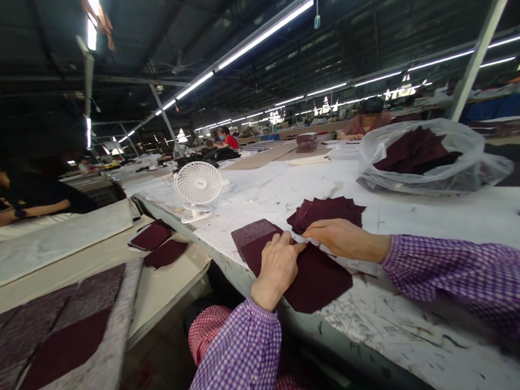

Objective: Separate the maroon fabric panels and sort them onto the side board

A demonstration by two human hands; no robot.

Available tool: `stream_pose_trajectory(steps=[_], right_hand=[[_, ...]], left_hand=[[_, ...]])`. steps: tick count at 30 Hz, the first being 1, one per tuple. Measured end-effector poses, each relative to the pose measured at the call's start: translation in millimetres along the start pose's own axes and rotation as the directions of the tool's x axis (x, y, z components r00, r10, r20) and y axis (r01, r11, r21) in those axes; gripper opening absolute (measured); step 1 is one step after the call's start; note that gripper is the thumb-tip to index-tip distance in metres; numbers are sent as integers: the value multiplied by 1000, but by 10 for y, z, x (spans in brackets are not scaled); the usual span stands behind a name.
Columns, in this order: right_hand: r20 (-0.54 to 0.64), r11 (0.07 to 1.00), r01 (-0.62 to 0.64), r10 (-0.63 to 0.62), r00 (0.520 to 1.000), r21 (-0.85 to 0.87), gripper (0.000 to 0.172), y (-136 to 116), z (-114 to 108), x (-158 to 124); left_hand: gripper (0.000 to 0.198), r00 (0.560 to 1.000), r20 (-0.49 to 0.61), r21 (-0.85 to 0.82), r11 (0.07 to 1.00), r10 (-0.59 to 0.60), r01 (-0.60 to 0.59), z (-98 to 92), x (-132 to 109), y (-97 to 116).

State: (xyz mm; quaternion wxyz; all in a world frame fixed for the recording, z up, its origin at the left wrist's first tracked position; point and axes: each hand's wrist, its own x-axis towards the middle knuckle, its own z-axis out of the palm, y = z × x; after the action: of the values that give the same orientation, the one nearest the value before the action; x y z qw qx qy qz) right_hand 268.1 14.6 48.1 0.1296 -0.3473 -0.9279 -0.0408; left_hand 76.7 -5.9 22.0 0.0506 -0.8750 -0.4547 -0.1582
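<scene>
My left hand (277, 266) lies flat on a dark maroon fabric piece (317, 280) at the near edge of the white table (429, 320), fingers stretched toward the right. My right hand (338, 237) rests palm down just beyond it, fingertips touching the same fabric and almost meeting the left fingers. A fanned stack of maroon pieces (327, 211) sits right behind my right hand. Another piece with a speckled, lighter face (252, 232) lies under the left side of the maroon piece. Both sleeves are purple check.
A small white fan (198, 187) stands on the table to the left. A clear plastic bag of maroon pieces (422, 157) lies at the right rear. More maroon pieces (154, 237) lie on the lower left bench. Other people sit at far tables.
</scene>
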Motion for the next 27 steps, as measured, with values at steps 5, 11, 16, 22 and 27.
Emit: stream_pose_trajectory(steps=[5,11,16,22,27], right_hand=[[10,999,35,-35,999,24,35,-93,-18,-35],[13,996,-20,21,1000,-88,40,9,-6,-65],[-9,1000,13,-13,1000,21,34,-73,29,-18],[17,997,38,-40,999,70,35,-71,78,-26],[56,997,57,-60,997,61,38,-86,39,-43]], left_hand=[[43,1000,9,27,1000,-11,11,-21,-3,18],[41,1000,10,13,1000,-18,17,-1,10,22],[39,1000,-18,-20,1000,-15,14,-1,11,8],[26,990,-123,-302,953,-65,25,-14,-171,-272],[23,972,-199,-424,905,-125,30,-15,-344,-431]])
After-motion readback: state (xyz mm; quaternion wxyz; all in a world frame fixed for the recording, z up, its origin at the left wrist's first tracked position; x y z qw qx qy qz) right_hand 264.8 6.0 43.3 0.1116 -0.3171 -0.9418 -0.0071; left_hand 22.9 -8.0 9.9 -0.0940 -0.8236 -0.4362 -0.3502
